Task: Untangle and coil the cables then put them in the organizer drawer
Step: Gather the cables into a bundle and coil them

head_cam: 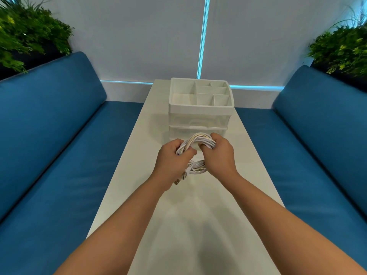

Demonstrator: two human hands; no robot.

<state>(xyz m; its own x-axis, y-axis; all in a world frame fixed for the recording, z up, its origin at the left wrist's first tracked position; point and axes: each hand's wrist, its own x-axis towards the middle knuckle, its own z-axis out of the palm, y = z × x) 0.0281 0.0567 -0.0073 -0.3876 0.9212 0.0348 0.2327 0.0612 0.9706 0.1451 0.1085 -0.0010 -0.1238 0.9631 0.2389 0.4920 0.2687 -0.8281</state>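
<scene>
A long, narrow white worktop (186, 225) runs away from the person towards a pale wall, with a glossy top that carries soft shadows of the two forearms. On either side of it sit blue upholstered benches (59, 155), their back cushions angled up to dark planters of green foliage (25, 34) in both upper corners. A thin strip of cyan light (203, 36) climbs the wall behind and another runs along its base.

At the far end of the worktop stands a white plastic organizer (200, 108), its open top split into several compartments and two translucent drawers (198, 122) stacked below, both closed.

Just in front of the organizer, above the worktop, the person holds a bundle of white cables (198, 140) looped into a rough coil. The left hand (172, 163) has its fingers curled round the left side of the loops; the right hand (218, 155) grips the right side, fingers wrapped over the strands. The lower part of the coil hangs between the two hands, and a USB plug (179, 179) dangles beneath the left hand.
</scene>
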